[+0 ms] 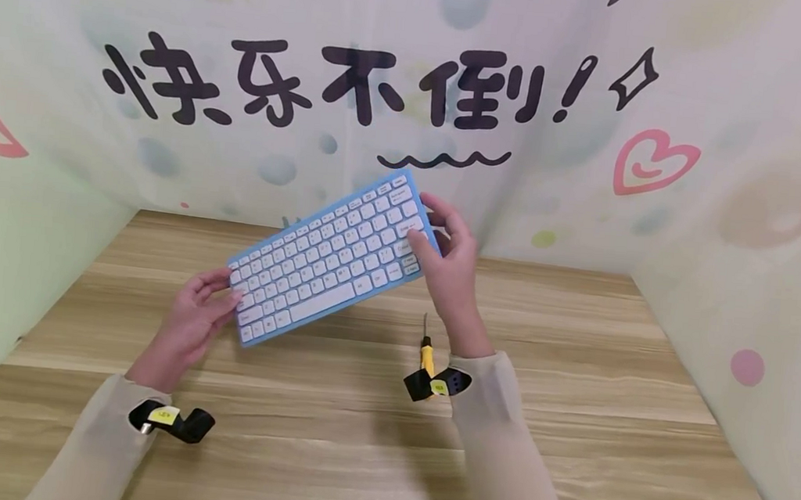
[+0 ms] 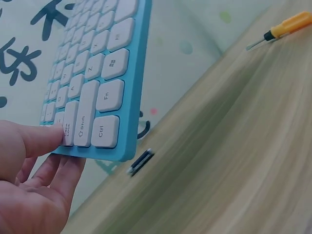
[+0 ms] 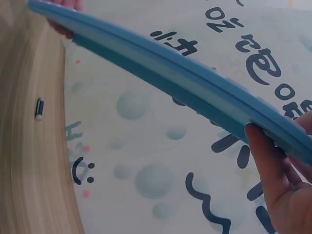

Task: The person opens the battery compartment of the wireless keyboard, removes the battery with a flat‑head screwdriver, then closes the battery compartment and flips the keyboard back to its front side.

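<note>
Both hands hold a light-blue keyboard [image 1: 329, 256] with white keys above the wooden table, its right end higher than its left. My left hand [image 1: 193, 320] grips the left end, with the thumb on the keys near Caps Lock and the fingers behind, as the left wrist view shows. At the right end, my right hand [image 1: 451, 274] pinches the keyboard with its thumb on the front and fingers behind. In the right wrist view the keyboard [image 3: 161, 73] appears edge-on. A yellow-handled screwdriver [image 1: 426, 354] lies on the table below, partly hidden by the right wrist camera.
A small dark cylindrical item [image 2: 141, 162] with a pale end lies near the table's back edge, hidden behind the keyboard in the head view. Printed cloth [image 1: 294, 171] hangs along the back of the wooden table [image 1: 328, 448] and at its sides.
</note>
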A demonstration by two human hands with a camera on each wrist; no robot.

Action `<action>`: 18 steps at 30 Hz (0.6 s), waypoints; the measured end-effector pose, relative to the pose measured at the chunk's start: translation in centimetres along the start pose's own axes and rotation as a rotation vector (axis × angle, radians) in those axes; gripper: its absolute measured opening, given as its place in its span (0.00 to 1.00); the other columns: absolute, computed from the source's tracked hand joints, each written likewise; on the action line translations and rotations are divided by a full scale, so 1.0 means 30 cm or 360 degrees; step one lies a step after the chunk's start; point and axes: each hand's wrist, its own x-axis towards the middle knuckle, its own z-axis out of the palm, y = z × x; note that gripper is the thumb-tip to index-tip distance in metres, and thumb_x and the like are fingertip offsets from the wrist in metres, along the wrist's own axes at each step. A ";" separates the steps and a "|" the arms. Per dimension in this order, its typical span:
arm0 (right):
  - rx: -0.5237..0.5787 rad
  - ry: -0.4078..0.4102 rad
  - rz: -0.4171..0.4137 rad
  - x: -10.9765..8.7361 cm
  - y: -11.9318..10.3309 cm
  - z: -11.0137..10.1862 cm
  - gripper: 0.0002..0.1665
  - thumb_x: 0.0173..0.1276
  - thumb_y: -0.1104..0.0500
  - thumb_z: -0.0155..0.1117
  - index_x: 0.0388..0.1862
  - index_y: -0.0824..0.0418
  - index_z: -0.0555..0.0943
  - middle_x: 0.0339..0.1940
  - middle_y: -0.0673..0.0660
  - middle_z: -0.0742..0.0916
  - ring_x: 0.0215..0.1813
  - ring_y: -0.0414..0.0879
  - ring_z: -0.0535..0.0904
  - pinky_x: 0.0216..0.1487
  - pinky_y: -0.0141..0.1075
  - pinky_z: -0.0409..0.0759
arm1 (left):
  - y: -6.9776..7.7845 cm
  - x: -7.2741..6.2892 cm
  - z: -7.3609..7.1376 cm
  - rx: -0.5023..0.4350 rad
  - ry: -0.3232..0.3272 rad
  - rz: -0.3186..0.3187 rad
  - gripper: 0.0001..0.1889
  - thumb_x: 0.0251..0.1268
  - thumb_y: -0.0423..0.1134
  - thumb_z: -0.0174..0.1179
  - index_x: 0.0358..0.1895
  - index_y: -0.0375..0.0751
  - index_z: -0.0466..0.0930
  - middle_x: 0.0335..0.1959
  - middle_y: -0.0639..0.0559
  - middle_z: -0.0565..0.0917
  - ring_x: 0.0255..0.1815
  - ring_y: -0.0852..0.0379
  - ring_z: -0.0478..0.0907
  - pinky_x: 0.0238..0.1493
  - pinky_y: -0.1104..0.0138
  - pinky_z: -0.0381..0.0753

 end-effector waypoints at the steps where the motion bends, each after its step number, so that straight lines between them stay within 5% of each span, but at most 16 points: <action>1: -0.0001 -0.0010 0.0024 -0.002 0.005 -0.004 0.23 0.62 0.66 0.56 0.58 0.63 0.73 0.40 0.60 0.77 0.33 0.50 0.76 0.33 0.33 0.78 | 0.008 0.000 -0.009 0.0018 -0.0009 0.0008 0.17 0.61 0.27 0.56 0.50 0.45 0.65 0.48 0.52 0.67 0.38 0.63 0.77 0.41 0.74 0.77; 8: -0.0112 -0.0018 0.0304 -0.018 0.051 -0.035 0.20 0.63 0.67 0.55 0.55 0.64 0.75 0.37 0.60 0.78 0.33 0.49 0.78 0.32 0.32 0.77 | 0.064 0.000 -0.059 0.0090 -0.0024 0.0041 0.17 0.59 0.26 0.58 0.50 0.45 0.69 0.45 0.52 0.70 0.37 0.63 0.78 0.39 0.73 0.78; 18: -0.0318 -0.0303 0.0761 -0.052 0.152 -0.081 0.22 0.65 0.65 0.57 0.59 0.59 0.71 0.40 0.61 0.80 0.36 0.51 0.80 0.30 0.44 0.81 | 0.084 0.017 -0.136 0.0348 -0.0049 0.0059 0.16 0.56 0.28 0.62 0.47 0.48 0.76 0.43 0.56 0.75 0.39 0.64 0.77 0.41 0.74 0.77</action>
